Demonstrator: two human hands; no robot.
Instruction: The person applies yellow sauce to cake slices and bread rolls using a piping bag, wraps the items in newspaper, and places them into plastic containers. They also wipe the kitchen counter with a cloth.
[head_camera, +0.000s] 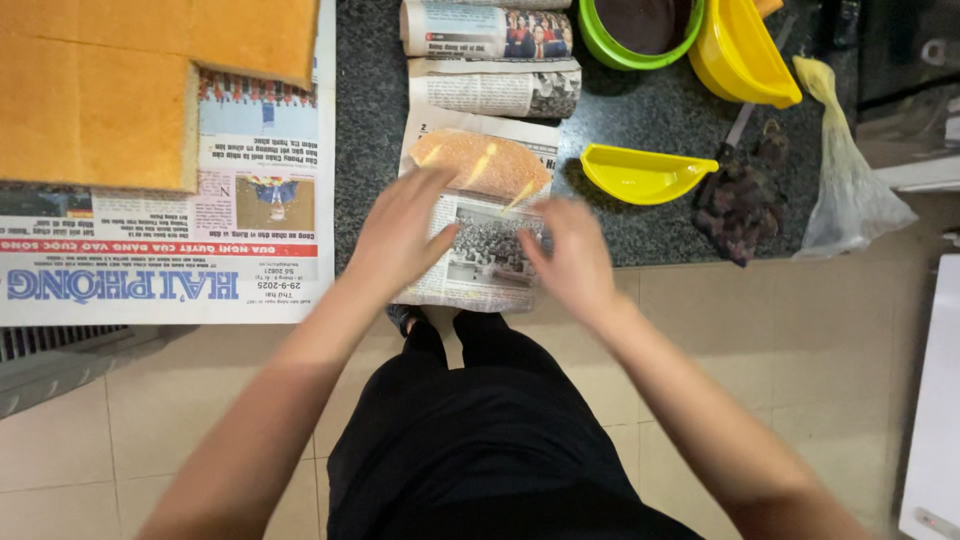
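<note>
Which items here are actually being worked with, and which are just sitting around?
In use:
- left hand and right hand, both on the newspaper sheet
- cake slice lying on that sheet

Lying about:
- rolled newspaper bundles
- large sponge cake slab
- yellow scraper
- green bowl
- plastic bag

Cake piece (480, 163) sat on newspaper sheet (480, 270) at table (370, 130) front edge, both hands (400, 235) (570, 260) over it. Two wrapped bundles (490, 60) behind. Sheet cake (100, 90) left on spread newspaper (260, 220); scoop (640, 172), bowl (640, 30), bag (850, 180) right.
</note>
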